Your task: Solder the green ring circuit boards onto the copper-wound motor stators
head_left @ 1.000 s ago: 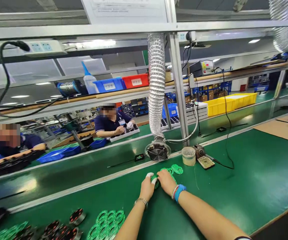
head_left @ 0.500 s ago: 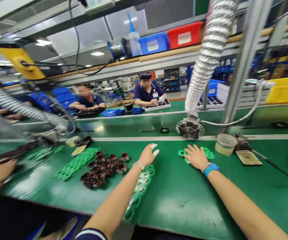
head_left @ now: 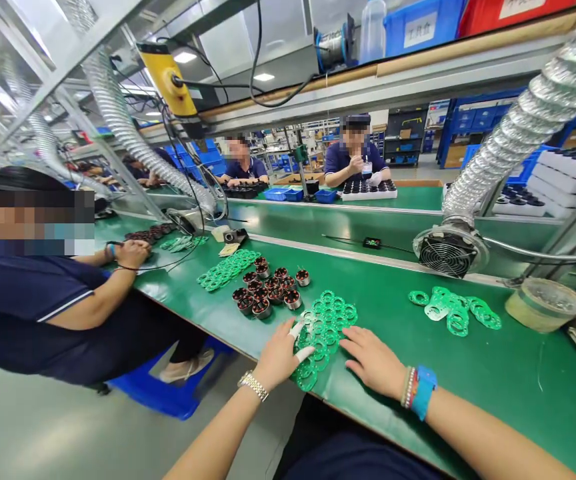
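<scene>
A batch of green ring-shaped boards point(head_left: 329, 313) lies flat in overlapping rows near the bench's front edge. My left hand point(head_left: 279, 355) rests at its left side, white covers on two fingertips, thumb and forefinger apart over the rings. On the other side, my right hand point(head_left: 375, 363) has its fingers stretched out, tips at the right edge of the batch. Neither hand is closed around anything. Just beyond my left hand stand several copper-wound motor stators point(head_left: 271, 290). A looser heap of green rings point(head_left: 451, 308) lies farther right.
Another batch of green rings point(head_left: 228, 269) lies behind the stators. A small fan point(head_left: 451, 253) hangs from a silver duct at the bench's back, beside a round tub point(head_left: 545, 307). At left sits a co-worker point(head_left: 63, 280); two more people work across the bench.
The view has swung left and down. My right hand has left the loose heap and come to the ring batch. My left hand has drawn back onto that batch's left side.
</scene>
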Tool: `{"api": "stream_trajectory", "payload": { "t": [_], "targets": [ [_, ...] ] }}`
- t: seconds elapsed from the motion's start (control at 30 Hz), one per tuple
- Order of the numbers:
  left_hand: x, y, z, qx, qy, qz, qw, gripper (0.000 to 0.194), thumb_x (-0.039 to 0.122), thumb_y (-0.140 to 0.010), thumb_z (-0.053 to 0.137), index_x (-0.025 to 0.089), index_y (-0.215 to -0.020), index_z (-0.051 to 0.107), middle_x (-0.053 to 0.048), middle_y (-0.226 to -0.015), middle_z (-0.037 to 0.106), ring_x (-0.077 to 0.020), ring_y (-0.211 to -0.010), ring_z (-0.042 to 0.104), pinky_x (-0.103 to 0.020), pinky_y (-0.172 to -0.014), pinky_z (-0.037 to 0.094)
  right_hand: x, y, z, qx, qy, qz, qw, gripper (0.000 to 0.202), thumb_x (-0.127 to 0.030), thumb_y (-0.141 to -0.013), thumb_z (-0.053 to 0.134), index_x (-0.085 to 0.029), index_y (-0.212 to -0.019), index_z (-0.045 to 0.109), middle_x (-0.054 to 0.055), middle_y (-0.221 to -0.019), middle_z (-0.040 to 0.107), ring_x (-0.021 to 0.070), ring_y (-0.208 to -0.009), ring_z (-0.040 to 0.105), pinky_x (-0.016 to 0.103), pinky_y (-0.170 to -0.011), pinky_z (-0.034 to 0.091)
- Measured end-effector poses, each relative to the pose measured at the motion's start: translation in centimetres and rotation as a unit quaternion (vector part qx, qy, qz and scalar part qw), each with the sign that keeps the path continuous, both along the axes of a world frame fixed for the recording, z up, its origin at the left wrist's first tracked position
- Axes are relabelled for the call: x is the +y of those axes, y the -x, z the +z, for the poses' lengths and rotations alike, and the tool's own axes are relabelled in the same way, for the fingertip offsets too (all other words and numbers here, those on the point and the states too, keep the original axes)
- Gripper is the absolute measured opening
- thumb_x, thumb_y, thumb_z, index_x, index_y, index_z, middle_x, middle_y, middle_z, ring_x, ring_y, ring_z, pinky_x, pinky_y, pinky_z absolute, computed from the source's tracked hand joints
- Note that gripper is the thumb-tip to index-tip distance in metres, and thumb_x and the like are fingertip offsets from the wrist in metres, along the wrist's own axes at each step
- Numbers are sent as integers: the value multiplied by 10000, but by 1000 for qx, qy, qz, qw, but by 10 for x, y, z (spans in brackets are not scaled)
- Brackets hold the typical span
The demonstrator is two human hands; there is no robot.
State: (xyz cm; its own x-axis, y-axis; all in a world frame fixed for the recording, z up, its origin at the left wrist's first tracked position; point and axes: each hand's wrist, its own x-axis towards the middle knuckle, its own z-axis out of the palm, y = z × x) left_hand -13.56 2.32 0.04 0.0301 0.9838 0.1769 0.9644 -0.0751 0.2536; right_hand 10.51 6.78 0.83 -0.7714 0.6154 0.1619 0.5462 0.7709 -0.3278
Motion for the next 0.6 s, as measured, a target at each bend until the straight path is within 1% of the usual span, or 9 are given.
{"api": "stream_trajectory", "payload": {
  "t": [0.13,0.23,0.27,0.33,0.4,0.47,0.53,0.57,0.6],
  "targets": [
    [-24,-10,-2,-29,-22,-29,999,482,404,-772,571,172,-1192,532,-170,-1290,488,-333,-1196,432,-516,-967,371,-18,9,7,-24,56,77,995,512,-396,-818,568,-245,-1289,434,73,-1408,359,308,-1301,276,537,-1036,264],
    [-51,-16,1,-121,-30,-39,991,381,370,-797,546,222,-1147,555,-116,-1207,555,-289,-1127,490,-474,-951,398,-29,-5,9,-38,82,91,992,469,-421,-837,532,-216,-1254,473,88,-1409,354,305,-1320,229,533,-1062,208],
    [-59,-16,1,-166,-31,-13,986,336,369,-809,525,218,-1106,570,-108,-1133,589,-269,-1053,533,-447,-914,428,-32,-12,10,-39,90,95,991,465,-429,-842,519,-210,-1249,476,88,-1411,350,297,-1327,215,526,-1072,191],
    [-76,-19,0,-267,-11,81,960,273,404,-814,502,190,-951,601,-82,-898,627,-228,-832,592,-389,-781,487,-41,-27,11,-41,109,108,987,491,-458,-840,509,-206,-1259,464,84,-1419,336,282,-1337,194,525,-1083,165],
    [-88,-24,-4,-401,65,169,898,316,479,-790,504,174,-815,586,-36,-698,580,-190,-646,572,-336,-632,497,-50,-39,12,-40,128,111,985,539,-481,-818,529,-201,-1272,450,87,-1429,315,282,-1345,168,531,-1086,155],
    [-96,-33,-10,-567,174,189,783,383,545,-767,501,171,-807,573,-15,-658,552,-168,-598,557,-307,-572,488,-61,-46,11,-37,138,107,984,555,-475,-803,552,-197,-1273,449,93,-1434,304,288,-1349,149,539,-1085,157],
    [-100,-44,-13,-691,247,164,659,408,565,-761,502,175,-858,573,-3,-661,540,-149,-589,547,-298,-576,486,-72,-48,9,-34,139,98,985,531,-451,-803,560,-197,-1260,465,95,-1432,305,293,-1350,144,545,-1084,166],
    [-100,-47,-12,-720,261,150,625,396,555,-762,513,179,-868,576,10,-637,522,-132,-565,526,-286,-576,478,-76,-48,8,-34,136,94,986,520,-444,-803,562,-199,-1253,473,95,-1431,309,298,-1348,149,549,-1081,176],
    [-99,-49,-9,-727,263,136,619,371,534,-767,526,180,-864,584,26,-598,496,-114,-532,491,-265,-563,461,-80,-48,9,-34,131,92,987,516,-443,-803,563,-206,-1253,474,94,-1427,316,302,-1345,163,556,-1076,190]
  ]
}}
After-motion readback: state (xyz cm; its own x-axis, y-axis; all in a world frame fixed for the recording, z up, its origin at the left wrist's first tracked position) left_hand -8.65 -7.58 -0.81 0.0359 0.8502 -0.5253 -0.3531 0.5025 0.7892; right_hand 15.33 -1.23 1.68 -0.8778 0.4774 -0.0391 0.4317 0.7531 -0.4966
